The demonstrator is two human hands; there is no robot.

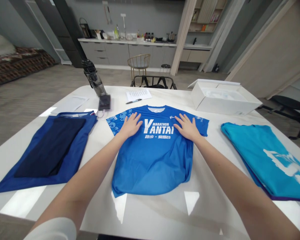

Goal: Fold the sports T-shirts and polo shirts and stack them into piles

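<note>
From the head camera, two bare forearms reach over a white tabletop (150, 213); the left hand (131, 126) and the right hand (187, 127) lie open and flat, fingers spread wide, gripping nothing, resting on the chest of a blue T-shirt (152, 160); the shirt lies at the middle of the tabletop, collar toward the far edge, with "Yantai Marathon" printed across the front; it is spread out unfolded, short sleeves out to the sides, its lower hem rumpled; near the left edge, a dark blue garment (50, 150) lies folded into a flat rectangle; near the right edge, a teal shirt (267, 160) lies folded too, running out of view; so two garments are folded and the middle one is not; toward the far edge sit an open white box (225, 103), a paper sheet (138, 95) with a pen (133, 101) on it, and a clear bottle (93, 78) lying on its side.
</note>
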